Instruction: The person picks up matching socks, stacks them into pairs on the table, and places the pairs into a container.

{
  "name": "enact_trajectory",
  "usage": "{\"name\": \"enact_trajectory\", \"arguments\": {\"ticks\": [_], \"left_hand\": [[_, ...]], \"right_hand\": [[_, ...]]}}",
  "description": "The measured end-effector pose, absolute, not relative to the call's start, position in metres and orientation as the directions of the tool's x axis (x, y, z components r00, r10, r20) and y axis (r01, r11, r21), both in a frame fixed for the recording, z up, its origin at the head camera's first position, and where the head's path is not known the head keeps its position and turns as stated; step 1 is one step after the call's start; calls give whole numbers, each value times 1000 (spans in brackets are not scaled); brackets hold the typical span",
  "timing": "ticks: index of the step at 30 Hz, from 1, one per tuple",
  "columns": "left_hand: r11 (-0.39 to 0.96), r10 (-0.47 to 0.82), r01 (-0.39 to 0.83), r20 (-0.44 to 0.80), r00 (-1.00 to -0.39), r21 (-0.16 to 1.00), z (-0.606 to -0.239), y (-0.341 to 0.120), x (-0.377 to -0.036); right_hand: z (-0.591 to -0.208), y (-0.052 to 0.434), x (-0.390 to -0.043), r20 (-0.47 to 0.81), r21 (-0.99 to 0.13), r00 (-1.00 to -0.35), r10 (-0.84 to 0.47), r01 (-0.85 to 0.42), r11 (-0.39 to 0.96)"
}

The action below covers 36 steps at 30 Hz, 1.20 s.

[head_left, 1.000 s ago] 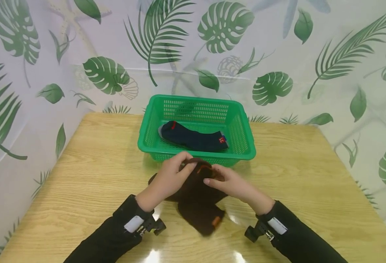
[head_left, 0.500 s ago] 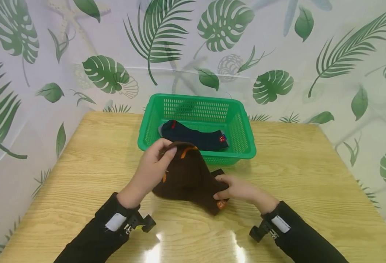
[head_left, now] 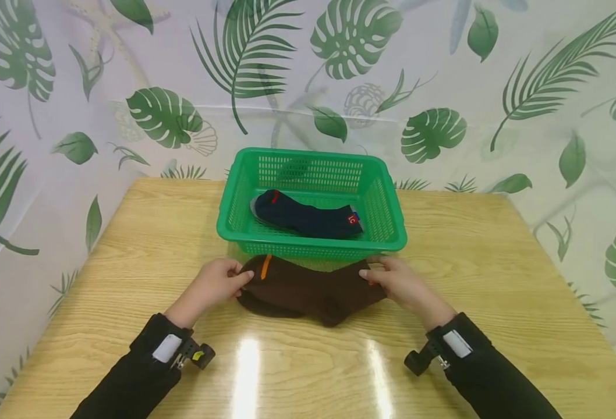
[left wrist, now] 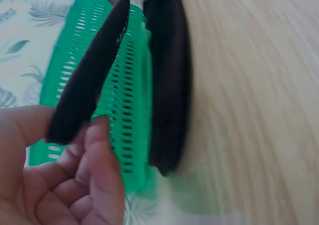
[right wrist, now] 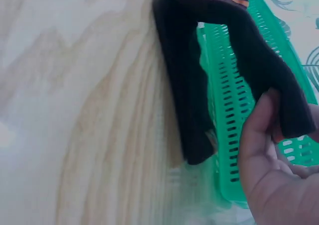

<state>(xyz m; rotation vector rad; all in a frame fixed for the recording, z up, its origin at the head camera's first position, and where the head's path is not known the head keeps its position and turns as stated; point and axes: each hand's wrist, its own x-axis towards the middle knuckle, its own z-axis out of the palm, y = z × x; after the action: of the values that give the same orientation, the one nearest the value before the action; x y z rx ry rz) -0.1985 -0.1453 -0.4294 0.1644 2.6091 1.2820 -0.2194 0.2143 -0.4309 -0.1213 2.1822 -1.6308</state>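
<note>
The brown sock (head_left: 308, 291) is stretched flat on the counter (head_left: 130, 244), just in front of the green basket (head_left: 392, 233); its ends are pinched by the left hand (head_left: 211, 285) and the right hand (head_left: 399, 285). If one thin pinch is lost, the sock can spring back and bunch up. In the basket a single navy sock (head_left: 308, 216) is held.

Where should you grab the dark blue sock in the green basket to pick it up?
Probably the middle of the dark blue sock, coming straight down from above. It lies flat on the floor of the green basket, whose walls block any sideways reach. A pinch there lifts both ends evenly. Both hands are busy: the left hand and right hand each hold an end of the brown sock.
</note>
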Motion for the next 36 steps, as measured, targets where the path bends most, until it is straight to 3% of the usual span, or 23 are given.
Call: {"name": "enact_trajectory", "arguments": {"ticks": [8, 17, 30, 33, 36], "left_hand": [[691, 267, 17, -234, -935, 723, -441, -150, -202], [793, 293, 152, -149, -944, 589, -444, -142, -204], [820, 281, 139, -179, -943, 555, -440, -141, -203], [847, 272, 169, -138, -952, 503, -437, -136, -200], [888, 285, 254, -26, -958, 384, -431, -126, -191]], "right_hand": [[-442, 211, -226, -220, -866, -927, -305, 42, 498], [-443, 206, -225, -118, -717, -958, -262, -100, 690], [-447, 200, -225, -47, -643, -970, -237, -152, 750], [-443, 196, -222, -25, -556, -958, -287, -225, 800], [-434, 187, -212, 30, -370, -933, -360, -345, 863]]}}
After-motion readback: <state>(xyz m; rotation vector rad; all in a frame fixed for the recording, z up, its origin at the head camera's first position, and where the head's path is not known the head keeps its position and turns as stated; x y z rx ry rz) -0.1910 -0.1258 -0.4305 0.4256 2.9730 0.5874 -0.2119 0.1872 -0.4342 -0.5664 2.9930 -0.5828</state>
